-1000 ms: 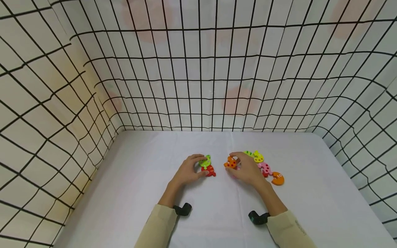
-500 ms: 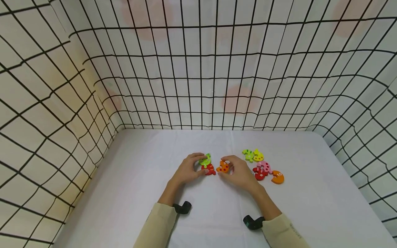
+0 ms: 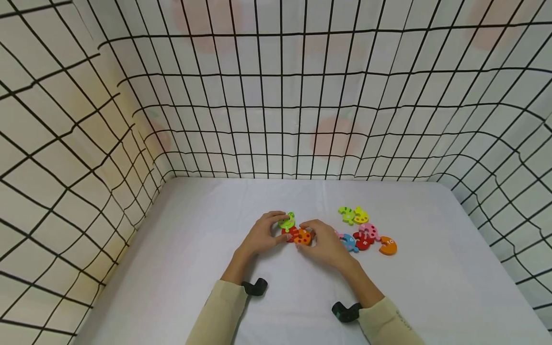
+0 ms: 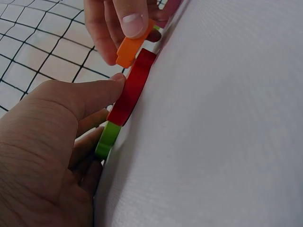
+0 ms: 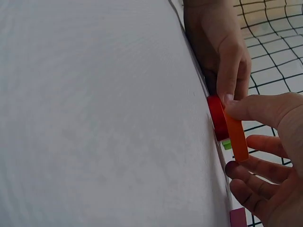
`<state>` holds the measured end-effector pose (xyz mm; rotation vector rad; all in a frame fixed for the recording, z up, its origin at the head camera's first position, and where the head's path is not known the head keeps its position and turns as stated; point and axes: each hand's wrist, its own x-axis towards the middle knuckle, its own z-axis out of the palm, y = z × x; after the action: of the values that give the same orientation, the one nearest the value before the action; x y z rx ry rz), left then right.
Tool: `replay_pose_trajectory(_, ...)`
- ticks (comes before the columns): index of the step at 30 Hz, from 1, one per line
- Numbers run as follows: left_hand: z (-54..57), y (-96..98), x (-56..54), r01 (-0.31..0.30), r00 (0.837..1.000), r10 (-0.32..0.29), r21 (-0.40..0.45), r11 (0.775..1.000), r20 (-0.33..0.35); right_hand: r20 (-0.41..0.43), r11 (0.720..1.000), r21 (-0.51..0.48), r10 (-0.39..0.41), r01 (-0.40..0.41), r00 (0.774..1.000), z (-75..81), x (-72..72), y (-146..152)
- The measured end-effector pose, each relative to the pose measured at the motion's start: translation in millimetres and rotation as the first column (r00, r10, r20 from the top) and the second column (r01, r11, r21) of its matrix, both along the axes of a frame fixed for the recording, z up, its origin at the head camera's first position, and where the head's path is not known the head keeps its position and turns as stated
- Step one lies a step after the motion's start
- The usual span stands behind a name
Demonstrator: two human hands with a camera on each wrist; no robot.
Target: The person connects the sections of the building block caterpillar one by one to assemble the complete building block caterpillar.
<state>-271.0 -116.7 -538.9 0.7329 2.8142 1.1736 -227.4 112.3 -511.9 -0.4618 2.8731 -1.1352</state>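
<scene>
A light green puzzle piece (image 3: 286, 222) and a red puzzle piece (image 3: 289, 232) lie joined on the white cloth, held by my left hand (image 3: 261, 235). Its fingers reach round the green one while the thumb (image 4: 106, 94) presses the red one's edge. My right hand (image 3: 327, 243) pinches an orange puzzle piece (image 3: 304, 236) with red dots between thumb and fingers. In the left wrist view that orange piece (image 4: 130, 49) is tilted, its near end right at the red piece (image 4: 132, 90). In the right wrist view it overlaps the red one (image 5: 217, 116).
Right of my right hand lie more puzzle pieces: blue (image 3: 349, 243), red (image 3: 363, 241), pink (image 3: 368, 231), green (image 3: 346, 214), yellow (image 3: 361, 216) and orange (image 3: 388, 246) marked 10. Another pink one is partly hidden by the hand. Black wire mesh (image 3: 297, 132) encloses the table's sides and back.
My right hand has carried the dotted orange piece leftward, up to the red piece, uncovering the blue and red pieces behind it. The left hand has stayed on its two pieces.
</scene>
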Motion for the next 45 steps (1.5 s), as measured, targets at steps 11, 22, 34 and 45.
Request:
replay_pose_trajectory(11, -0.5, 2.1, 3.0, -0.004, 1.0, 0.004, 0.006, 1.0, -0.002, 0.017, 0.999, 0.024, -0.028, 0.027, 0.999, -3.4, 2.4, -4.1)
replay_pose_trajectory(22, -3.0, 6.3, -0.4, -0.005, 1.0, 0.005, -0.003, 1.0, -0.014, 0.036, 0.995, 0.06, -0.076, 0.074, 0.996, -4.1, 1.5, -5.5)
replay_pose_trajectory(34, 1.5, 7.7, 2.9, -0.052, 0.999, 0.052, -0.004, 0.999, -0.006, -0.001, 0.999, -0.017, -0.042, 0.042, 0.999, -1.1, -2.2, 16.0)
replay_pose_trajectory(45, 5.0, 2.7, 2.5, 0.001, 1.0, -0.001, -0.006, 1.0, 0.018, 0.013, 0.994, 0.045, -0.099, 0.098, 0.995, 4.0, 1.5, 54.3)
